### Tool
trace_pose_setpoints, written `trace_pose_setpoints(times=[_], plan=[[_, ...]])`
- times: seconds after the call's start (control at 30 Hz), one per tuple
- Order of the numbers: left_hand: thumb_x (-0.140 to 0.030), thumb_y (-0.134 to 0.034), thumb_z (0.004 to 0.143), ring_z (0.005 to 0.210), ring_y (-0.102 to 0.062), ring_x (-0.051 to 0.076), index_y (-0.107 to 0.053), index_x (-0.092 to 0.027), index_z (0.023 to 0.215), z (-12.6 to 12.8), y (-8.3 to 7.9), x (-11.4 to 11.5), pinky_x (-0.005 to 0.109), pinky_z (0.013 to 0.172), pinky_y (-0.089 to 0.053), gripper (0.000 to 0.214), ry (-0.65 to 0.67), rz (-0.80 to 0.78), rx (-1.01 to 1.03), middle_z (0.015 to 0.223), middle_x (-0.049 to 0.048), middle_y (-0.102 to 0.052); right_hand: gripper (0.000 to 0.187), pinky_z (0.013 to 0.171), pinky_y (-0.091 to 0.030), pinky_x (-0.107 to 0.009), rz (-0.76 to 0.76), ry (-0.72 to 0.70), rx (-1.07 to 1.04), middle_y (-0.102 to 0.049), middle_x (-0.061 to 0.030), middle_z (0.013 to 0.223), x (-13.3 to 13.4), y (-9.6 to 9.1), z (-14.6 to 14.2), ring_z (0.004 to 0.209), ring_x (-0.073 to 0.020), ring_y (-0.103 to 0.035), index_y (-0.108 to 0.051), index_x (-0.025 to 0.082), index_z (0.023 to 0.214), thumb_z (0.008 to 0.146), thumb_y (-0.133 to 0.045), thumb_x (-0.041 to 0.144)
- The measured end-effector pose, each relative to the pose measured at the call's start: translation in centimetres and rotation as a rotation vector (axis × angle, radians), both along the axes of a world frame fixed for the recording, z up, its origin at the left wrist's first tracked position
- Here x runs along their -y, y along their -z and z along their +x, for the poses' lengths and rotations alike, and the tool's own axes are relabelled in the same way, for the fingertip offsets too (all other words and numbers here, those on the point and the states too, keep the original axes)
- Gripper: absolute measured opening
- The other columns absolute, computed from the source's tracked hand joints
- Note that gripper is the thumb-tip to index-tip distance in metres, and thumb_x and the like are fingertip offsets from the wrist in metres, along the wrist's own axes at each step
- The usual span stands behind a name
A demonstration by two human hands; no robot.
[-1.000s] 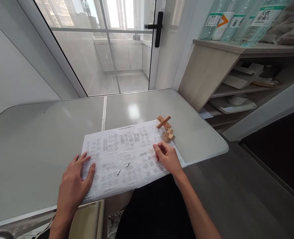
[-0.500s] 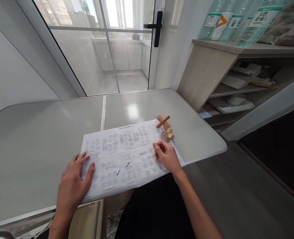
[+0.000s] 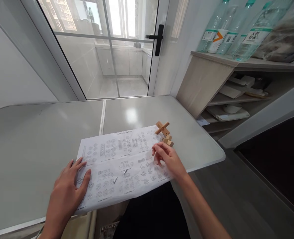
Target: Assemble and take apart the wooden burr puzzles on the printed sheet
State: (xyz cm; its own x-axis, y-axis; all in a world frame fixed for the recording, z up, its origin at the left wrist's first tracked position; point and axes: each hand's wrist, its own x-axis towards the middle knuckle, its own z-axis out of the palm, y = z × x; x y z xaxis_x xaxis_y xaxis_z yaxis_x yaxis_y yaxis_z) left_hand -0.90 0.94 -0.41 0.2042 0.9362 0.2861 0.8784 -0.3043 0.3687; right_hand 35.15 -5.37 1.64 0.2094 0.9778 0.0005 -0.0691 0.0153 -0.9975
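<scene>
Resting flat near the left edge of a printed sheet (image 3: 107,159), the left hand (image 3: 68,186) is spread wide, palm down, thumb apart from the fingers, pressing the paper and gripping nothing. The right hand (image 3: 170,161) is over the sheet's right side, its fingers loosely curled and half closed; whether the thumb and forefinger meet, or pinch anything small, cannot be told.

The white sheet between the hands is creased and covered in rows of small line diagrams, with two dark tick marks (image 3: 115,180) near its middle. At the sheet's far right corner is a crossed wooden piece (image 3: 162,128) of brown sticks. Just nearer, beside the sheet's right edge and close to the right hand, is a paler wooden block piece (image 3: 168,141).

All this is on a pale, glossy worktop (image 3: 37,142), whose near edge the sheet reaches. A dark garment (image 3: 152,215) shows below the sheet. Well beyond the sheet is a glass door (image 3: 129,63) with a black handle (image 3: 159,39). Beyond the sheet to the right is a wooden shelf unit (image 3: 196,83), topped with clear plastic bottles (image 3: 254,38).
</scene>
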Motion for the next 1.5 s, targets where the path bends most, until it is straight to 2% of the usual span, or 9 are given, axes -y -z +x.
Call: trace_pose_setpoints(times=[0.1, 0.23, 0.33, 0.53, 0.7, 1.0, 1.17, 1.33, 1.5], plan=[[-0.056, -0.044, 0.099, 0.153, -0.042, 0.037, -0.061, -0.027, 0.132, -0.2, 0.4, -0.2, 0.062, 0.122, -0.038, 0.046, 0.0, 0.02, 0.007, 0.154, 0.01, -0.059, 0.034, 0.049, -0.045, -0.025, 0.051, 0.059, 0.12, -0.067, -0.0014, 0.083, -1.2, -2.3, 2.4, 0.056, -0.0119, -0.056, -0.064, 0.021, 0.097, 0.097, -0.062, 0.055], [-0.056, -0.046, 0.098, 0.153, -0.042, 0.036, -0.06, -0.027, 0.134, -0.8, 1.0, -0.4, 0.059, 0.123, -0.037, 0.048, -0.002, 0.022, -0.014, 0.152, 0.009, -0.061, 0.036, 0.056, -0.049, -0.028, 0.073, 0.266, 0.491, -0.07, -0.0038, 0.084, -3.7, -4.4, 6.5, 0.062, -0.0154, -0.063, -0.066, 0.02, 0.101, 0.096, -0.062, 0.055], [-0.058, -0.045, 0.098, 0.153, -0.041, 0.037, -0.059, -0.027, 0.134, -1.2, 1.4, -0.4, 0.06, 0.121, -0.04, 0.05, -0.009, 0.015, -0.024, 0.154, 0.0078, -0.059, 0.027, 0.063, -0.052, -0.03, 0.06, 0.312, 0.798, -0.071, -0.0097, 0.114, -5.6, -5.1, 9.1, 0.073, -0.0168, -0.07, -0.068, 0.02, 0.106, 0.1, -0.058, 0.045], [-0.06, -0.043, 0.097, 0.152, -0.043, 0.037, -0.059, -0.029, 0.133, -1.5, 2.3, -0.6, 0.061, 0.12, -0.04, 0.051, -0.018, 0.057, -0.005, 0.153, 0.0063, -0.06, 0.024, 0.07, -0.051, -0.031, -0.007, -0.015, 1.385, -0.067, -0.0109, 0.132, -7.4, -5.9, 11.6, 0.094, -0.0205, -0.072, -0.067, 0.021, 0.122, 0.101, -0.054, 0.022], [-0.06, -0.045, 0.096, 0.15, -0.046, 0.038, -0.061, -0.031, 0.131, -2.1, 3.2, -0.9, 0.061, 0.12, -0.041, 0.048, -0.027, 0.082, 0.006, 0.152, 0.0057, -0.061, 0.021, 0.068, -0.046, -0.03, -0.016, -0.276, 1.75, -0.074, -0.0106, 0.116, -8.6, -5.7, 11.7, 0.108, -0.025, -0.069, -0.07, 0.021, 0.113, 0.1, -0.056, 0.011], [-0.057, -0.048, 0.096, 0.152, -0.044, 0.036, -0.059, -0.031, 0.136, -3.3, 4.8, -1.1, 0.059, 0.122, -0.038, 0.048, -0.012, 0.111, -0.02, 0.152, 0.0058, -0.061, 0.024, 0.056, -0.026, -0.029, -0.001, -0.447, 1.882, -0.075, -0.0035, 0.085, -10.9, -5.2, 12.0, 0.068, -0.0182, -0.066, -0.067, 0.022, 0.088, 0.094, -0.056, 0.002], [-0.058, -0.049, 0.096, 0.15, -0.045, 0.039, -0.06, -0.031, 0.135, -2.6, 3.8, -0.8, 0.062, 0.119, -0.042, 0.049, 0.015, 0.133, -0.031, 0.151, 0.0058, -0.062, 0.024, 0.056, -0.023, -0.031, 0.189, -0.359, 1.872, -0.074, -0.0037, 0.084, -11.3, -6.1, 10.0, 0.069, -0.0185, -0.064, -0.066, 0.022, 0.096, 0.102, -0.048, 0.008], [-0.057, -0.053, 0.097, 0.156, -0.037, 0.039, -0.051, -0.031, 0.146, 2.3, 0.2, -0.5, 0.062, 0.122, -0.039, 0.056, 0.118, 0.222, 0.028, 0.163, 0.006, -0.049, 0.021, 0.059, -0.026, -0.031, 0.473, -0.353, 1.72, -0.073, -0.0038, 0.084, -10.1, -6.6, 5.6, 0.068, -0.0178, -0.062, -0.064, 0.021, 0.099, 0.107, -0.047, 0.012], [-0.055, -0.073, 0.09, 0.159, -0.028, 0.041, -0.015, -0.032, 0.167, 9.5, -2.8, -1.1, 0.064, 0.122, -0.04, 0.099, 0.388, 0.148, 0.145, 0.174, 0.0136, -0.026, 0.022, 0.061, -0.031, -0.032, 0.677, -0.51, 1.668, -0.072, -0.0036, 0.086, -7.3, -7.0, 1.9, 0.069, -0.018, -0.064, -0.061, 0.021, 0.102, 0.105, -0.044, 0.007]])
